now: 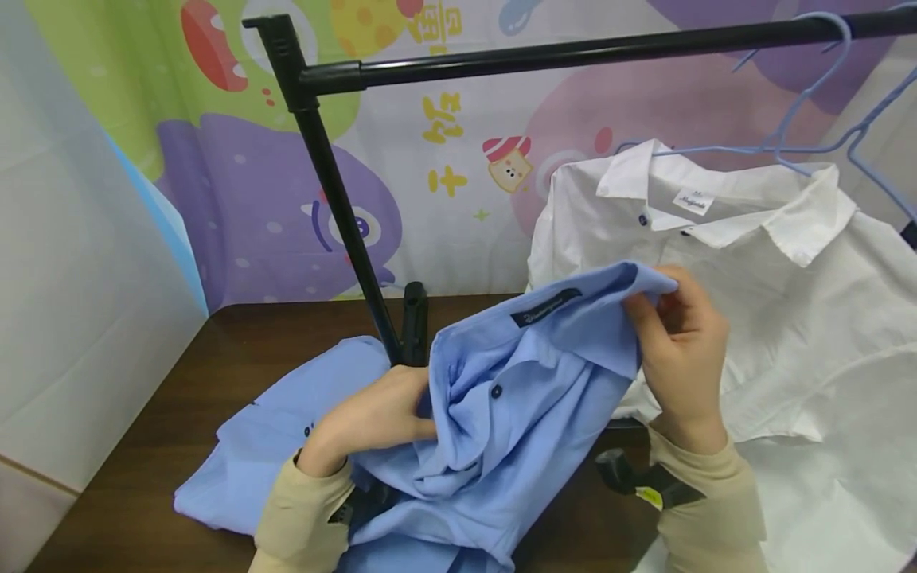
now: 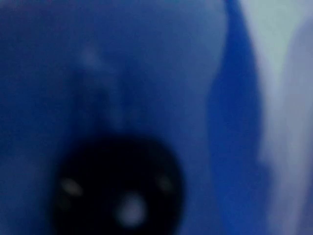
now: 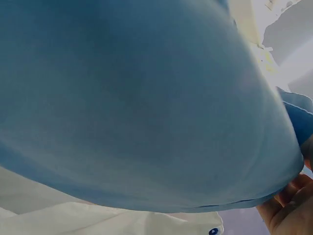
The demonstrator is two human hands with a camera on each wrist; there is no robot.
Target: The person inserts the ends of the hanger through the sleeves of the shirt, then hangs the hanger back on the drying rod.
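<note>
A light blue button-up shirt (image 1: 530, 398) is held up in front of me, its collar raised and a dark label showing inside the neck. My right hand (image 1: 684, 350) pinches one end of the collar between thumb and fingers. At the opposite side of the neck, my left hand (image 1: 380, 410) grips the cloth, its fingertips hidden in the folds. Blue cloth (image 3: 146, 107) fills most of the right wrist view, with the right hand (image 3: 293, 205) at its edge. The left wrist view is dark and blurred, mostly blue fabric (image 2: 186, 98).
A white shirt (image 1: 774, 318) hangs at the right on a blue hanger (image 1: 716, 150). Above runs a black rail (image 1: 559, 54), its slanting post (image 1: 337, 191) standing behind the blue shirt. More blue cloth (image 1: 286, 430) lies on the brown table (image 1: 215, 358) at left.
</note>
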